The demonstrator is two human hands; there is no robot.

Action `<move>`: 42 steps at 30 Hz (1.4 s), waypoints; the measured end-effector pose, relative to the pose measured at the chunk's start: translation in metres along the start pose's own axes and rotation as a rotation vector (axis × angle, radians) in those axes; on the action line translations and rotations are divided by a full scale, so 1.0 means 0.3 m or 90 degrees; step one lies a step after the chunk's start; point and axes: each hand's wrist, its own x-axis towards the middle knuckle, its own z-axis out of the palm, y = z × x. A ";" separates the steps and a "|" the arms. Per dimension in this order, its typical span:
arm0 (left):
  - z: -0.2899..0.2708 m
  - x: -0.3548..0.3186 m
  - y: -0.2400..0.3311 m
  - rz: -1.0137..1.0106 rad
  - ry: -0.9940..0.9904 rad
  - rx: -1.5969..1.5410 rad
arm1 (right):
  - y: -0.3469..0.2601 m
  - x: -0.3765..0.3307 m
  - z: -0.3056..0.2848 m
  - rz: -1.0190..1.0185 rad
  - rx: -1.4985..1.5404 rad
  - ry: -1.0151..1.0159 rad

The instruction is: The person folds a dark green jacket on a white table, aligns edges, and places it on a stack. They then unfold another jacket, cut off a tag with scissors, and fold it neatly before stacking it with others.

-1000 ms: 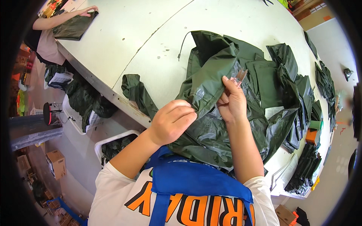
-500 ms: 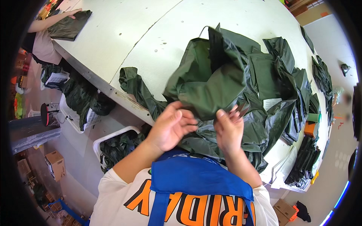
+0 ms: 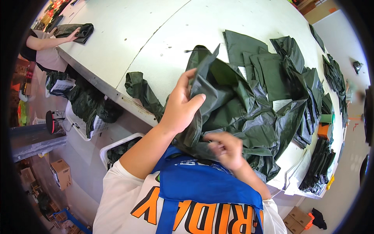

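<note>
My left hand [image 3: 181, 103] grips a raised part of a dark green, shiny coated-fabric garment [image 3: 222, 101], thumb on the near side and fingers around its edge. A thin dark cord end [image 3: 188, 51] sticks out at the top of the lifted fabric. Its folds stand open toward the right, and the rest of it lies crumpled along the table's near edge. Low in front of the apron, my right hand [image 3: 226, 150] is blurred by motion, fingers curled beside the garment's lower folds. Whatever lies between those fingers cannot be made out.
Flat dark green fabric pieces [image 3: 245, 45] lie on the white table [image 3: 156, 58] beyond the garment. Dark folded stacks [image 3: 317, 165] line the right side. White baskets [image 3: 103, 152] of green fabric stand below the left edge. At far left, another person's hand [image 3: 73, 35] handles dark fabric.
My left hand has risen and taken hold of the fabric, whose lifted part has folded down and turned. My right hand has moved down and toward me. The other person's fabric has been folded smaller.
</note>
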 end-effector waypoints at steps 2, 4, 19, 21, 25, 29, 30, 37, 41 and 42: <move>0.012 -0.023 0.006 -0.045 -0.027 -0.067 | -0.008 0.012 -0.066 -0.051 0.044 0.161; 0.044 -0.048 0.021 -0.052 -0.044 -0.107 | -0.046 0.041 -0.103 0.012 0.191 0.235; -0.259 0.003 -0.016 0.270 0.084 0.737 | -0.071 0.057 -0.212 0.383 0.456 0.353; -0.496 0.075 -0.075 0.018 0.498 0.907 | 0.023 -0.025 -0.241 0.332 0.280 0.313; -0.799 0.055 -0.164 -0.115 0.380 0.737 | 0.128 -0.152 -0.345 0.426 -0.240 0.039; -0.491 -0.008 -0.044 0.125 0.324 0.260 | 0.146 -0.135 -0.423 0.233 -0.163 0.372; -0.406 -0.034 -0.004 0.123 0.272 0.217 | 0.067 -0.074 -0.388 0.205 -0.012 0.327; -0.120 -0.129 0.084 0.459 -0.031 0.478 | -0.171 0.231 -0.022 0.232 0.535 0.098; -0.117 -0.167 0.113 0.581 -0.219 0.612 | -0.166 0.218 -0.012 0.251 0.605 0.154; -0.128 -0.186 0.111 0.541 -0.151 0.527 | -0.144 0.200 -0.023 0.264 0.623 0.161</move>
